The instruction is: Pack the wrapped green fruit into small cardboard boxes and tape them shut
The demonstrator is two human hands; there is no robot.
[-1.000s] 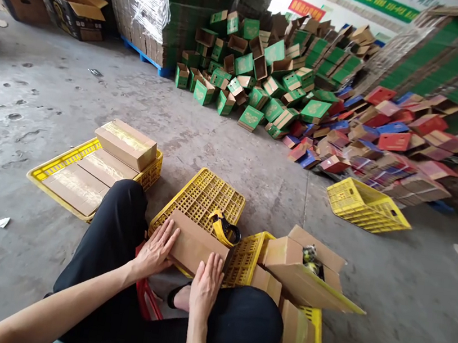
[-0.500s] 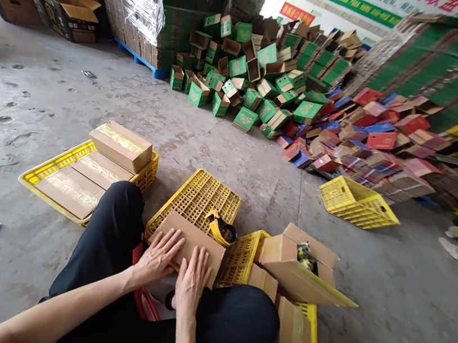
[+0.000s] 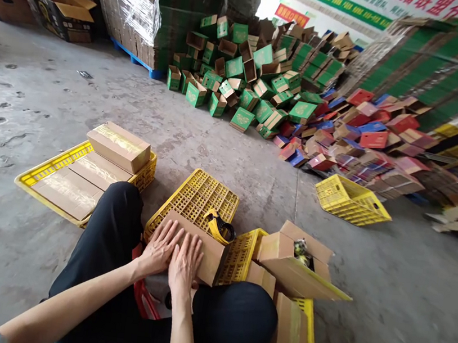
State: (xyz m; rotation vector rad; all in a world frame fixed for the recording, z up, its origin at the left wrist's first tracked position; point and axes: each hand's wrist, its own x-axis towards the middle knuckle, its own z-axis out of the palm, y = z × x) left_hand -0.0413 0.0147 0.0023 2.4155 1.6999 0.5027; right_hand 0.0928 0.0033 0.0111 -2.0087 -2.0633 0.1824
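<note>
A closed brown cardboard box (image 3: 211, 254) rests at the near end of an upturned yellow plastic crate (image 3: 191, 194), between my knees. My left hand (image 3: 161, 247) lies flat on the left part of its top, fingers stretched out. Beside it, almost touching, my right hand (image 3: 185, 262) is also flat on the top with straight fingers. Just beyond the box, a yellow and black tape dispenser (image 3: 220, 227) stands on the crate. To the right, an open carton (image 3: 281, 252) with raised flaps has something yellow and black inside that I cannot make out.
At left, a yellow crate (image 3: 43, 205) holds several taped cartons (image 3: 119, 145). Another yellow crate (image 3: 311, 342) with cartons stands by my right knee. An empty yellow crate (image 3: 350, 203) sits farther right. Piles of green boxes (image 3: 243, 118) and red-blue boxes (image 3: 374, 139) lie behind.
My right hand has slid left along the box top, closer to my left hand. The view has shifted slightly. The box and tape dispenser stay in place.
</note>
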